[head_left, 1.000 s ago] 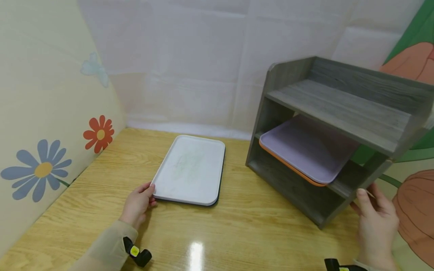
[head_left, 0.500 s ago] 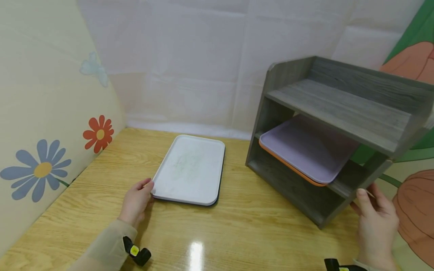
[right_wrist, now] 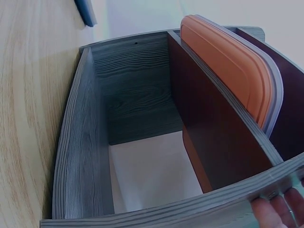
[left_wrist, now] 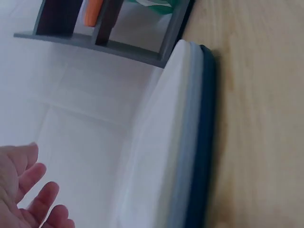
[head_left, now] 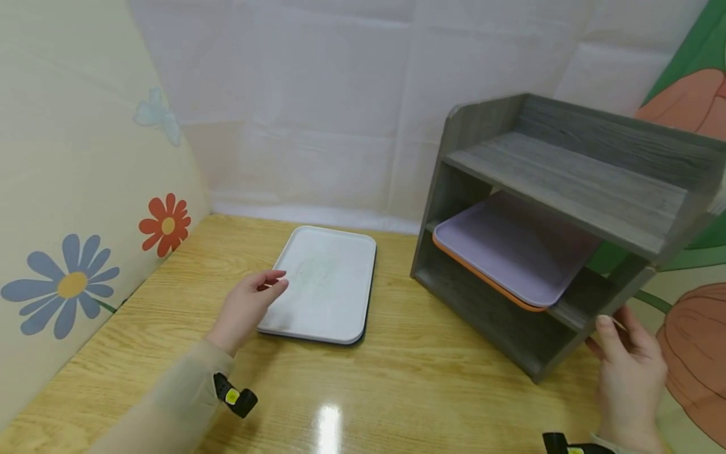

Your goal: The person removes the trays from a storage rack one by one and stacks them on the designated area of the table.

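Over the near left corner of a stack of trays, the left hand hovers with thumb and fingers apart, holding nothing. The stack has a white tray on top; the left wrist view shows a pale blue tray and a dark blue tray beneath it, with the hand off to one side. At the right, the right hand touches the outer side of a grey wooden shelf, its fingertips against the side panel.
On the shelf's middle level lie a lilac tray and an orange tray, their front ends jutting out. The shelf stands angled on the wooden table. A white cloth hangs behind, with a flower-patterned panel at left.
The left hand has let go of the tray stack's near left corner and moved up and to the right, over the white tray's edge. The right hand, shelf and trays have not visibly moved.
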Demonstrator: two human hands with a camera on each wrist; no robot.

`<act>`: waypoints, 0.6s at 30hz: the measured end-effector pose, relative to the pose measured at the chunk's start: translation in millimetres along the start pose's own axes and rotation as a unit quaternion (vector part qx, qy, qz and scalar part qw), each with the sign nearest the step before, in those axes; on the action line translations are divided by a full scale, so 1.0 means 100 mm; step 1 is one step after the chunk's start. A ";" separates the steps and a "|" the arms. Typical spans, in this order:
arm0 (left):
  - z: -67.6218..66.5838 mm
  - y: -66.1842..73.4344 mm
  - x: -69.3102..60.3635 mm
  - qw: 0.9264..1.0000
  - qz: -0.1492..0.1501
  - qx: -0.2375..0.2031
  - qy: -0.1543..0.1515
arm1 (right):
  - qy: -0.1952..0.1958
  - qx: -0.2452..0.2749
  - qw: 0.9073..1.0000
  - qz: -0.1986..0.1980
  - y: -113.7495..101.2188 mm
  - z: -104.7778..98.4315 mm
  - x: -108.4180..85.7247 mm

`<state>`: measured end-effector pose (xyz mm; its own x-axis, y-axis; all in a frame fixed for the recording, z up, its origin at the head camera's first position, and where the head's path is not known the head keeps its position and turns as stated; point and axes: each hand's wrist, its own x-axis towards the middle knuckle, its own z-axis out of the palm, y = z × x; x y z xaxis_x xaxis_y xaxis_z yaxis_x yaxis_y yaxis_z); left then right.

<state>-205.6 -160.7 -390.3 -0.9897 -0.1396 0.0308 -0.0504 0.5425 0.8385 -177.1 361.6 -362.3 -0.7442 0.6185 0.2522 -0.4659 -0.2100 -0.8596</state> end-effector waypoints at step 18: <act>0.17 0.80 0.37 0.972 0.187 0.059 -0.126 | -0.008 -0.054 0.998 0.007 -0.03 -0.01 -0.01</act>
<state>-248.8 -108.5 -331.8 -0.9426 0.2848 0.1742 0.3185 0.6104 0.7253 -174.3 362.9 -360.2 -0.7586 0.6033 0.2461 -0.4010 -0.1346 -0.9061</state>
